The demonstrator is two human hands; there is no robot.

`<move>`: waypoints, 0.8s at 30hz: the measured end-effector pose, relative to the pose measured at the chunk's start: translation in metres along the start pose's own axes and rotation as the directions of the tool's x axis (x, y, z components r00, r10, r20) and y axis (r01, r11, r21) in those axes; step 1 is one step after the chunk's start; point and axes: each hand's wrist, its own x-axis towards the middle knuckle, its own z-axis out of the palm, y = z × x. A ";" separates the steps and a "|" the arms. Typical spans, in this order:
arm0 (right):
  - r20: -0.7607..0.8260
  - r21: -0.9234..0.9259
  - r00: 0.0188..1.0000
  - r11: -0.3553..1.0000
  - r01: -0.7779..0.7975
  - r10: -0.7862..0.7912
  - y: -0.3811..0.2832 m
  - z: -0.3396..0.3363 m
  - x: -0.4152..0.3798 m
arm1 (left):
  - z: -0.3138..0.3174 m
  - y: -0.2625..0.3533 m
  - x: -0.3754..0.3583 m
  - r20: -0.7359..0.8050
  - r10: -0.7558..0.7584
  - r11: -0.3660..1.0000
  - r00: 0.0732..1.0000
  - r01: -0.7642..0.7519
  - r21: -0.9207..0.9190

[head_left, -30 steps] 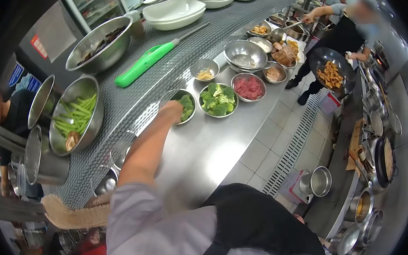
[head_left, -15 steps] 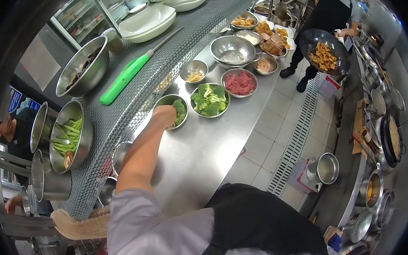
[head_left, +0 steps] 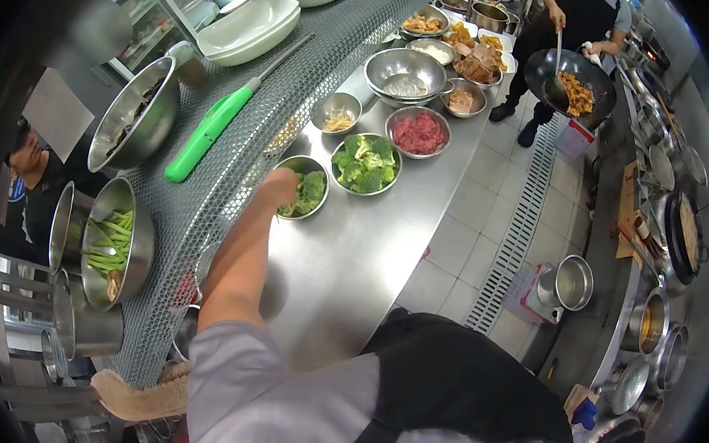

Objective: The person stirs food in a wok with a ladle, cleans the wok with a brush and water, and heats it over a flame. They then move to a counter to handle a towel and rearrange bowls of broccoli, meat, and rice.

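Observation:
My left hand (head_left: 283, 187) is at the left rim of a steel bowl (head_left: 320, 205) of dark green vegetable pieces (head_left: 309, 192), seen from its back. Its fingers reach down inside the rim and are hidden, so I cannot make out whether they hold anything. Right beside that bowl sits another steel bowl heaped with broccoli (head_left: 364, 164). Just beyond are a bowl of raw red meat (head_left: 418, 133) and a small bowl of pale yellow strips (head_left: 337, 120). My right hand is out of view.
A raised mesh-covered shelf (head_left: 277, 86) bears a green lighter (head_left: 210, 137), white dishes (head_left: 250, 31) and a bowl of green beans (head_left: 114, 240). Across the tiled aisle (head_left: 475, 220), a co-worker (head_left: 579, 12) holds a wok (head_left: 539, 82). Another person stands behind the shelf.
My left hand has shifted slightly up and left, uncovering more of the green pieces. The co-worker's ladle has moved down into the wok. The whole view has shifted slightly.

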 end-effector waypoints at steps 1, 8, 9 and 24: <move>-0.001 0.000 1.000 1.000 -0.004 0.004 0.002 0.000 -0.002 | -0.008 -0.004 -0.001 -0.013 0.066 0.998 0.998 -0.066 -0.025; -0.020 0.000 0.999 1.000 -0.026 0.026 0.015 0.006 -0.010 | -0.027 -0.051 0.008 -0.402 -0.264 0.825 0.877 -0.010 -0.565; -0.027 0.007 0.999 1.000 -0.027 0.027 0.018 0.007 -0.012 | -0.030 -0.052 0.011 -0.420 -0.287 0.817 0.861 -0.009 -0.576; -0.012 -0.129 1.000 0.991 0.017 -0.019 0.014 0.010 0.004 | -0.024 0.005 -0.060 -0.455 -0.401 0.470 0.795 -0.248 -0.847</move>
